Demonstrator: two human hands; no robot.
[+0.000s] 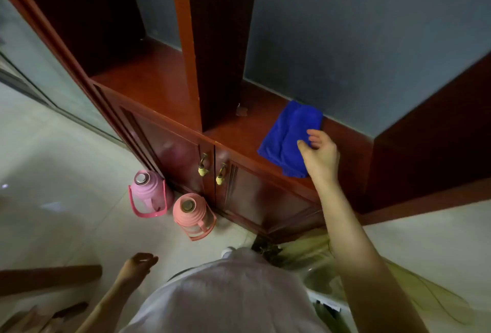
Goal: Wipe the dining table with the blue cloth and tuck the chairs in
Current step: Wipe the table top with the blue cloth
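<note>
A folded blue cloth (285, 137) lies on the red-brown shelf of a wooden cabinet (239, 125), pushed back near the blue-grey wall. My right hand (320, 156) reaches over the cloth's right edge, fingers spread apart, thumb and fingertips at or just above the fabric; nothing is gripped. My left hand (139, 263) hangs low at my side over the floor, fingers loosely curled with nothing in them. The dining table and chairs are not clearly in view.
Two thermos flasks stand on the pale tiled floor against the cabinet doors: a pink one (148, 193) and a salmon one (192, 216). A brown wooden edge (50, 278) juts in at the lower left. A vertical cabinet post (212, 40) divides the shelf.
</note>
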